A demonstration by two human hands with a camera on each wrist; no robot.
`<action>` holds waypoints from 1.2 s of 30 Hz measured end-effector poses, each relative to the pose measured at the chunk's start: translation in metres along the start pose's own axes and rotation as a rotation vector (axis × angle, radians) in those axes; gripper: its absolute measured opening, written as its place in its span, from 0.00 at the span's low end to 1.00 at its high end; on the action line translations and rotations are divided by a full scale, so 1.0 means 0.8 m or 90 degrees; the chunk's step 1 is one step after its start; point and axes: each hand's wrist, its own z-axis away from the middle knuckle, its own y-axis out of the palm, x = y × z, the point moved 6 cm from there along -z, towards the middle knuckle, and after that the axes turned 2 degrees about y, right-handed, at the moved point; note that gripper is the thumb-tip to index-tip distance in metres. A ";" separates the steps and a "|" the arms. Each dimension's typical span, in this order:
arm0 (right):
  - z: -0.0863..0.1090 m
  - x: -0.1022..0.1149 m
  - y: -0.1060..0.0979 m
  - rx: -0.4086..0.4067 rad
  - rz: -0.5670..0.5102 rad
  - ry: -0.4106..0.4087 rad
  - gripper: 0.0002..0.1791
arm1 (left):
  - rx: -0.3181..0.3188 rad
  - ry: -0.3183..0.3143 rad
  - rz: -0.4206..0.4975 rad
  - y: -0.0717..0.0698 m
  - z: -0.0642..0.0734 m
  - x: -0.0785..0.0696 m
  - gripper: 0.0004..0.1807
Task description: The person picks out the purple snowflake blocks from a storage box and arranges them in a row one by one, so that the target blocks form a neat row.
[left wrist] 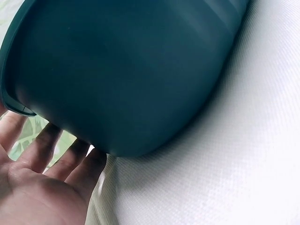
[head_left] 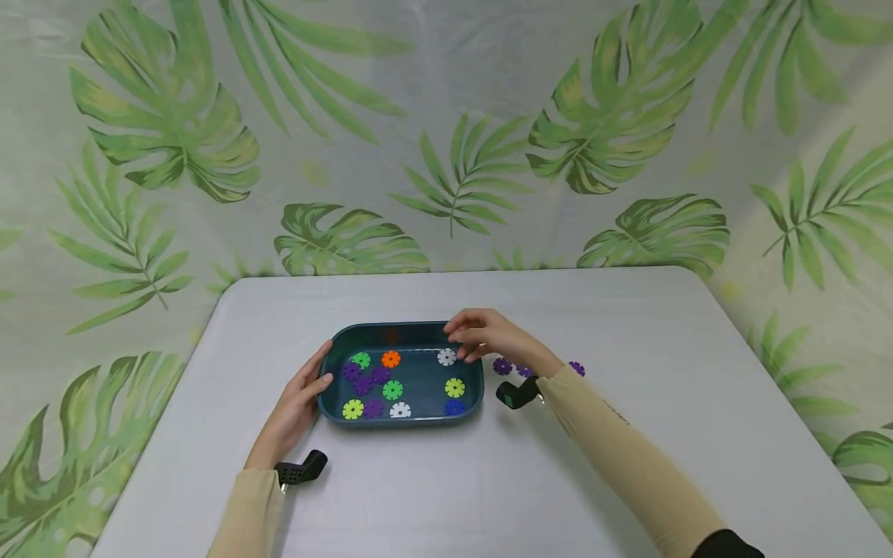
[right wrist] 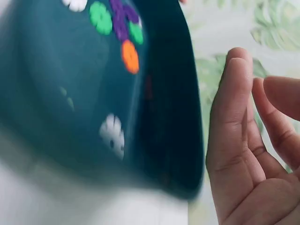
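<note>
The left forearm (head_left: 244, 511) angles up to the left hand (head_left: 296, 407), whose 4 fingers (left wrist: 70, 161) reach forward; the left thumb (head_left: 319, 384) seems to press opposite them, though the angle makes this hard to judge. The right forearm (head_left: 621, 446) slants inward; the right hand (head_left: 502, 335) hovers with relaxed fingers (right wrist: 229, 122), gripping nothing, the right thumb (right wrist: 286, 96) near them.

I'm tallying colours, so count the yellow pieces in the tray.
2: one yellow piece by the right end of the tray, beside the blue piece; another yellow piece in the near left corner, beside a purple piece. The right hand may hide more.
</note>
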 end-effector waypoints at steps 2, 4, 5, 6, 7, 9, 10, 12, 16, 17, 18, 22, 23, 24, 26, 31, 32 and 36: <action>-0.016 0.007 0.022 0.030 0.004 -0.003 0.15 | -0.002 0.000 -0.001 0.000 0.000 0.000 0.32; -0.032 0.011 0.042 0.060 0.012 -0.004 0.16 | -0.003 -0.001 -0.003 -0.001 0.000 0.000 0.32; -0.039 0.012 0.052 0.075 0.016 -0.004 0.17 | -0.004 -0.002 -0.003 -0.001 0.000 0.000 0.32; -0.046 0.013 0.061 0.088 0.020 -0.002 0.17 | -0.005 -0.004 -0.003 0.000 0.000 0.001 0.31; -0.053 0.013 0.069 0.100 0.026 0.002 0.17 | -0.005 -0.005 -0.003 0.000 -0.001 0.001 0.31; -0.065 0.012 0.085 0.115 0.037 0.013 0.17 | -0.005 -0.007 -0.002 0.000 -0.001 0.001 0.31; -0.070 0.012 0.092 0.121 0.041 0.021 0.17 | -0.008 -0.009 0.000 0.001 -0.002 0.001 0.31; -0.080 0.008 0.104 0.126 0.049 0.037 0.16 | -0.009 -0.011 0.000 0.001 -0.002 0.001 0.31; -0.096 0.000 0.124 0.136 0.062 0.069 0.15 | -0.010 -0.014 0.002 0.001 -0.002 0.000 0.31; -0.099 -0.002 0.128 0.137 0.064 0.076 0.15 | -0.008 -0.013 0.002 0.001 -0.002 0.000 0.31; -0.101 -0.004 0.131 0.137 0.064 0.082 0.15 | -0.006 -0.012 0.002 0.001 -0.002 0.000 0.32; -0.111 -0.011 0.139 0.136 0.060 0.102 0.15 | 0.000 -0.005 0.002 0.000 -0.001 -0.001 0.32; -0.112 -0.013 0.140 0.137 0.061 0.106 0.15 | 0.001 -0.006 0.002 0.000 -0.001 0.000 0.32; -0.113 -0.014 0.142 0.137 0.063 0.109 0.14 | 0.001 -0.005 0.002 0.000 -0.002 0.000 0.32; -0.115 -0.016 0.144 0.139 0.072 0.116 0.14 | 0.003 -0.003 -0.001 0.000 -0.002 0.000 0.32; -0.114 -0.017 0.147 0.138 0.098 0.120 0.14 | 0.003 0.001 -0.001 -0.001 -0.002 0.000 0.31; -0.114 -0.017 0.148 0.136 0.103 0.119 0.13 | 0.002 0.001 0.000 -0.001 -0.002 0.000 0.31; -0.114 -0.015 0.148 0.121 0.126 0.111 0.10 | -0.001 -0.001 -0.001 -0.001 -0.002 0.000 0.31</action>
